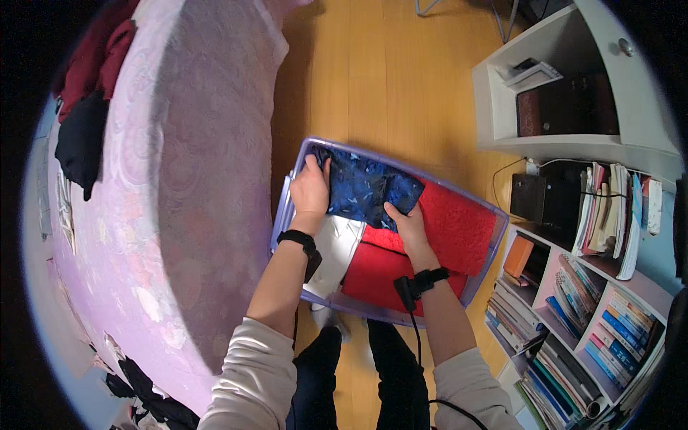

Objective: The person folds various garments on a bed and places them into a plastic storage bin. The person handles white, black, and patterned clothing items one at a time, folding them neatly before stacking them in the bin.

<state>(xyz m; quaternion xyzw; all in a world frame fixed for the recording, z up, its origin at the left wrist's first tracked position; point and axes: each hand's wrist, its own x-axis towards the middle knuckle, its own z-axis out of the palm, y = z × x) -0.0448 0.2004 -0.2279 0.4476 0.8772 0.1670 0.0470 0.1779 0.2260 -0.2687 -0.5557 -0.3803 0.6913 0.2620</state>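
A folded dark blue patterned cloth [360, 185] lies in the far left part of a purple-rimmed plastic storage bin [497, 236]. My left hand [310, 188] grips its left edge, thumb on top. At its near right corner, my right hand [407, 228] holds the cloth between thumb and fingers. Beneath and beside it are folded red textiles [457, 226], filling the bin's right side and near middle. A white folded cloth [333, 252] is at the bin's near left. Both wrists wear black straps with small devices; a cable hangs from the right one.
A bed with a pink-purple floral cover [215, 161] runs along the left, with dark red [88, 70] and black clothes [83, 140] on it. To the right stand a white cabinet [484, 107] and a bookshelf [543, 274] full of books. The bin rests above wooden flooring [371, 80].
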